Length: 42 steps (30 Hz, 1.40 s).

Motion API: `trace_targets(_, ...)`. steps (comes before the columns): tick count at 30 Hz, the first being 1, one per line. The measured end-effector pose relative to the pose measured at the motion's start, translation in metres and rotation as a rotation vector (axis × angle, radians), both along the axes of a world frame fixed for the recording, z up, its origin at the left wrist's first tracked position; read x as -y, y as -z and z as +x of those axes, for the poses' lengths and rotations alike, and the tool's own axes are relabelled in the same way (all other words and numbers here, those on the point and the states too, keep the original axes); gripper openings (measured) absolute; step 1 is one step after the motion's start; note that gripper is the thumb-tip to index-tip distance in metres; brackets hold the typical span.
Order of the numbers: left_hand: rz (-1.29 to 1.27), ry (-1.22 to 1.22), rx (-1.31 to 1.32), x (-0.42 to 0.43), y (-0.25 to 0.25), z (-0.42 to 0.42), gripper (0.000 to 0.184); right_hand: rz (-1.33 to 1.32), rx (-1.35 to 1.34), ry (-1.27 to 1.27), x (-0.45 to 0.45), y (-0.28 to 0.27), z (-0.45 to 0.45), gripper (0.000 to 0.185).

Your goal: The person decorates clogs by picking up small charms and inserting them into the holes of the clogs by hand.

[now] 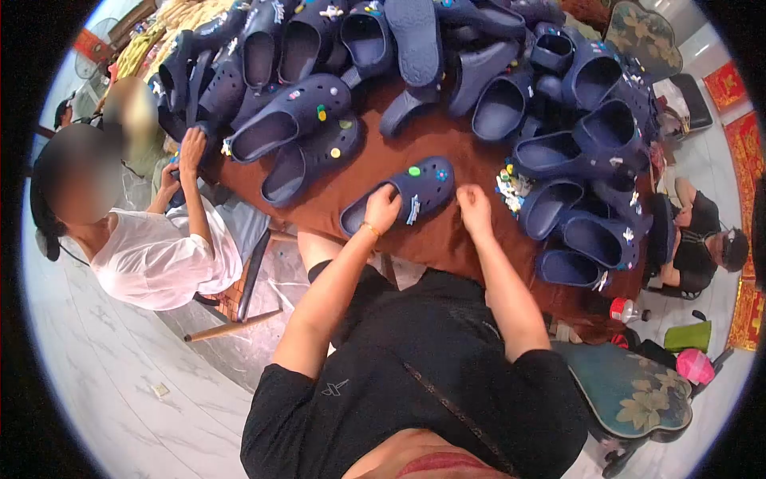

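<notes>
A navy clog [431, 190] lies on the brown cloth [383, 152] in front of me, toe pointing up and to the right. It carries a green charm, a blue flower charm and a white-and-blue charm. My left hand [383, 209] is closed on the clog's side, with its fingers at the foot opening. Just right of the toe, apart from the clog, my right hand [474, 209] has its fingers curled together; whatever they hold, if anything, is too small to see. A small pile of mixed charms [511, 188] sits to the right of that hand.
Many navy clogs [299, 120] are heaped along the far side, with more clogs [594, 239] on the right. A person in a white top [163, 255] handles a clog at the left. Near the right edge are a bottle [626, 310] and a padded chair [630, 391].
</notes>
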<state>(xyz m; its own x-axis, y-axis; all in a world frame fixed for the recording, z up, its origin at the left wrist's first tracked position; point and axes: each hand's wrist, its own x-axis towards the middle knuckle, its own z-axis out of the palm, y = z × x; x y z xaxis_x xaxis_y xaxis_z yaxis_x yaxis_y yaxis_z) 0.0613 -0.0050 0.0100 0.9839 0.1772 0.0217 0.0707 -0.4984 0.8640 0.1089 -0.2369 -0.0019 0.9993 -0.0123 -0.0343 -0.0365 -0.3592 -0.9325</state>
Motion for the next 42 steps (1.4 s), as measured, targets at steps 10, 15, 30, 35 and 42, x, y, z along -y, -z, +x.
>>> trace_targets(10,-1.271,0.012,-0.247,0.057,-0.058,-0.014,0.052,-0.008,-0.14,-0.443,-0.037,-0.004,-0.061,0.05)
trace_targets(15,-0.631,0.279,-0.253,0.032,-0.085,-0.026,0.039,0.278,-0.485,-0.298,-0.037,-0.027,-0.063,0.047)
trace_targets(30,0.923,-0.332,0.158,-0.184,-0.121,0.018,0.042,0.274,-0.408,-0.241,-0.042,-0.021,-0.068,0.045)
trace_targets(35,0.957,-0.333,0.058,-0.18,-0.103,0.029,0.036,0.288,-0.376,-0.244,-0.042,-0.022,-0.069,0.045)
trace_targets(42,0.872,-0.471,0.281,-0.167,-0.112,0.024,0.028,0.286,-0.369,-0.261,-0.04,-0.017,-0.068,0.041)
